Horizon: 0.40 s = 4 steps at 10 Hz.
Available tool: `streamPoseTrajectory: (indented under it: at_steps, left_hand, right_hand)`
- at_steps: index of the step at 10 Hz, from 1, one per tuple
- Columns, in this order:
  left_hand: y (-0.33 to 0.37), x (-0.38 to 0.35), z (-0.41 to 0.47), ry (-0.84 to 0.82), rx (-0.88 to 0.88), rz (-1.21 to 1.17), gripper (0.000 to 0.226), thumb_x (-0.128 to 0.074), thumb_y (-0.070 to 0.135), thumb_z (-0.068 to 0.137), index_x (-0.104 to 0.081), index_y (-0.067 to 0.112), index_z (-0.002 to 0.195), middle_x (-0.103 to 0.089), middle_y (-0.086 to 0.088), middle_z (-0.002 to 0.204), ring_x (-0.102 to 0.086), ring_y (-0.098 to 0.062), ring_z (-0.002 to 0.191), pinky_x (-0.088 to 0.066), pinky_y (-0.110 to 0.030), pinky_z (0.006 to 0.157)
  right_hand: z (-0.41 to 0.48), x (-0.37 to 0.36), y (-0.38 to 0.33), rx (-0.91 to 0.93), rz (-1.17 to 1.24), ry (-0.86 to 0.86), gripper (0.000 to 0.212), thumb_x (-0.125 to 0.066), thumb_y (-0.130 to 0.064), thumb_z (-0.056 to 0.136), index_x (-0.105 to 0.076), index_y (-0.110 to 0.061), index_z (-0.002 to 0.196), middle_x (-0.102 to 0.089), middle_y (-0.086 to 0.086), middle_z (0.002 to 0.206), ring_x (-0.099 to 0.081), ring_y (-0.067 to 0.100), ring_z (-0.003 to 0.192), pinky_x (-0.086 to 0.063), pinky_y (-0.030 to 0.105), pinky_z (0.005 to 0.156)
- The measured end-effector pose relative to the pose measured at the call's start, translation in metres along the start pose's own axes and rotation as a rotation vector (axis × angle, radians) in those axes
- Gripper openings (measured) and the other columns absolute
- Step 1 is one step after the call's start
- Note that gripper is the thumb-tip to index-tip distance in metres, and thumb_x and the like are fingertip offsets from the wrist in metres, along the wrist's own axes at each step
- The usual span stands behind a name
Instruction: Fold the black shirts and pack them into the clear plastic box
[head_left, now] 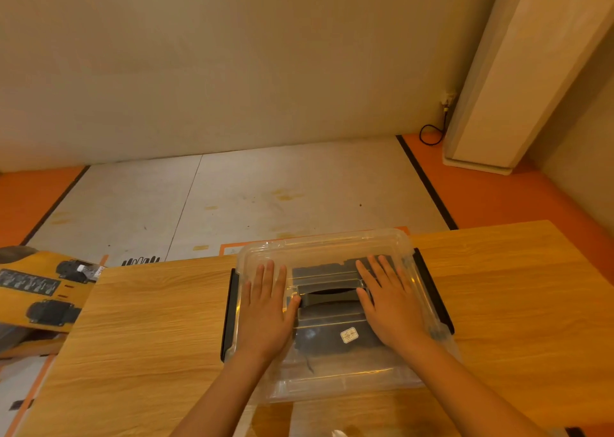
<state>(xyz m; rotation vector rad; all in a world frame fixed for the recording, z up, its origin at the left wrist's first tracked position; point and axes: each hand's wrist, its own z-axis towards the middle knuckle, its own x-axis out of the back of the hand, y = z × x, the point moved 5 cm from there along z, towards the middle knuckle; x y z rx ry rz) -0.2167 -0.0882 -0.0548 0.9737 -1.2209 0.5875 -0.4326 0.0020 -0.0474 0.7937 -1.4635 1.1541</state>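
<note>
Yellow-and-black equipment [40, 290] can be seen parked off the left edge of the light wood-grain table [149, 330], not part of the job as far as can be told. Moving right, the clear plastic storage box [335, 380] is sat mid-table with its see-through lid [319, 247] laid on top, black side latches [229, 313] at both ends. The left hand [265, 310] is spread flat, palm down, pressed on the lid's left half, nothing gripped. The dark grey carry handle [329, 297] sits between the hands. The right hand [388, 303] is flattened the same way on the right half, fingers splayed, nothing held either.

Folded black shirts [332, 337] can be made out through the lid, already packed inside. No loose shirts are seen on the table, so folding and packing look pretty much done. What's probably left: the lid pressed home and the latches snapped — whether they're clipped can't be told.
</note>
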Motion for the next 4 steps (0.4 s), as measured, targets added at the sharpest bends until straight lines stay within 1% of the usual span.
streamPoseTrajectory:
  at_steps: [1, 2, 3, 4]
  left_hand:
    - [0.006, 0.001, 0.0, -0.014, 0.009, 0.002, 0.087, 0.02, 0.075, 0.079, 0.009, 0.028, 0.151, 0.022, 0.003, 0.158, 0.025, -0.012, 0.145, 0.021, -0.03, 0.115]
    - [0.016, -0.001, 0.0, -0.025, 0.012, 0.004, 0.089, 0.022, 0.075, 0.077, 0.01, 0.027, 0.151, 0.022, 0.002, 0.158, 0.024, -0.014, 0.145, 0.021, -0.031, 0.115]
    - [0.023, -0.001, 0.001, -0.045, 0.017, -0.028, 0.09, 0.024, 0.077, 0.075, 0.013, 0.027, 0.149, 0.02, 0.001, 0.159, 0.028, -0.012, 0.143, 0.024, -0.03, 0.114]
    - [0.036, 0.012, 0.02, -0.061, 0.002, 0.033, 0.09, 0.03, 0.075, 0.071, 0.017, 0.029, 0.147, 0.023, 0.004, 0.158, 0.03, -0.012, 0.142, 0.024, -0.033, 0.115]
  right_hand:
    - [-0.002, 0.003, 0.004, -0.017, 0.014, -0.006, 0.074, 0.017, -0.064, 0.089, -0.014, -0.032, 0.147, -0.016, -0.003, 0.157, -0.005, 0.014, 0.145, 0.015, 0.027, 0.113]
    - [-0.003, 0.007, 0.012, -0.009, 0.022, -0.004, 0.083, 0.027, -0.068, 0.08, -0.007, -0.034, 0.147, -0.004, -0.007, 0.156, 0.004, 0.012, 0.145, 0.015, 0.029, 0.114]
    - [-0.002, 0.01, 0.021, -0.014, 0.025, -0.042, 0.096, 0.038, -0.07, 0.067, 0.0, -0.033, 0.147, 0.001, -0.006, 0.16, 0.008, 0.013, 0.147, 0.013, 0.03, 0.115]
    - [0.013, 0.031, 0.016, -0.048, 0.019, -0.095, 0.08, 0.012, -0.068, 0.086, -0.003, -0.027, 0.153, 0.003, -0.002, 0.162, 0.014, 0.013, 0.145, 0.014, 0.032, 0.113]
